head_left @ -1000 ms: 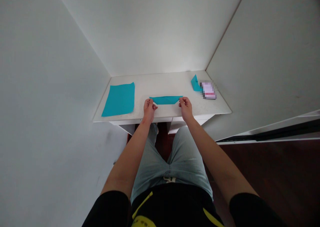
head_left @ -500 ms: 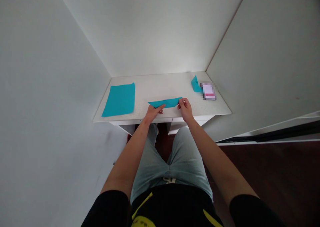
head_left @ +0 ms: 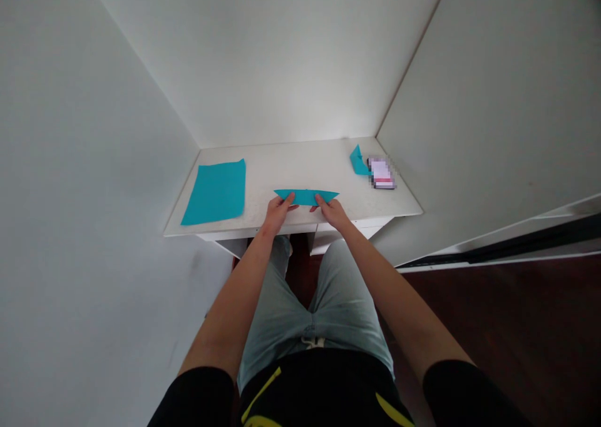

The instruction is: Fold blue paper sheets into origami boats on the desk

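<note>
A long, narrow piece of folded blue paper (head_left: pixel 305 196) with pointed ends lies between my hands, above the front part of the white table. My left hand (head_left: pixel 278 211) pinches its lower edge left of the middle, thumb on top. On the other side, my right hand (head_left: pixel 331 211) grips it the same way, its thumb on the paper's face. The fingers beneath the paper are partly hidden. A folded blue paper shape (head_left: pixel 358 163) with an upright point stands at the table's right, beside a phone with a blurred screen (head_left: pixel 382 173).
A flat blue paper sheet (head_left: pixel 215 192) covers part of the left of the white table (head_left: pixel 291 158). Walls close in the table at the back, left and right. My legs (head_left: pixel 277 302) are in front of it, near the drawer (head_left: pixel 323 238).
My right hand has shifted from the paper's right end inward, its thumb now on the face. The folded paper has levelled out. The whole view has moved slightly.
</note>
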The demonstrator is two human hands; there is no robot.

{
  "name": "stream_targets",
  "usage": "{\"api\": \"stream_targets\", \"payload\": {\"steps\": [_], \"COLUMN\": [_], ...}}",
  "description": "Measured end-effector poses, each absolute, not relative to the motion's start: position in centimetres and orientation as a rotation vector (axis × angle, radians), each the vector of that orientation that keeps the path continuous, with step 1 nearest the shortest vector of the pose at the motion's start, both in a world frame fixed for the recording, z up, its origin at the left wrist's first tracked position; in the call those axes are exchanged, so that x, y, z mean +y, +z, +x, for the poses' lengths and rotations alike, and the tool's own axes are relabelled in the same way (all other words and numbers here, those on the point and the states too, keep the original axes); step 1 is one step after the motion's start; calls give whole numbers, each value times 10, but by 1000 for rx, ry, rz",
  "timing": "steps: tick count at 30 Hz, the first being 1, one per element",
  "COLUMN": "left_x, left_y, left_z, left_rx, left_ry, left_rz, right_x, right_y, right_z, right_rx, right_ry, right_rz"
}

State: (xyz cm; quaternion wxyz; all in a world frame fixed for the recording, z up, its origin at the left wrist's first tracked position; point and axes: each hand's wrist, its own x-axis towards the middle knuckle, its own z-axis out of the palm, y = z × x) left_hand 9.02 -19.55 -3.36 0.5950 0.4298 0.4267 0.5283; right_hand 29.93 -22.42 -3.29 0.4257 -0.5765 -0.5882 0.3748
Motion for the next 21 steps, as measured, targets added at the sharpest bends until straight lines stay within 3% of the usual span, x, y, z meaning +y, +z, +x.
{"api": "stream_targets", "payload": {"steps": [7,17,21], "left_x": [-190,-193,-194], "left_y": [-44,-41,-39], "left_z": [90,91,90], "left_rx": [1027,1071,1083], "left_ry": [1475,1408,1380], "left_rz": [1006,1006,1048], "right_x": [-228,-230,-244], "right_y": [-28,-27,-16], "right_z": [300,316,340], "right_rx": [-1341,-1009,-1225], "right_ry": [986,795,838], "right_rz": [-1566,-1277,-1200]}}
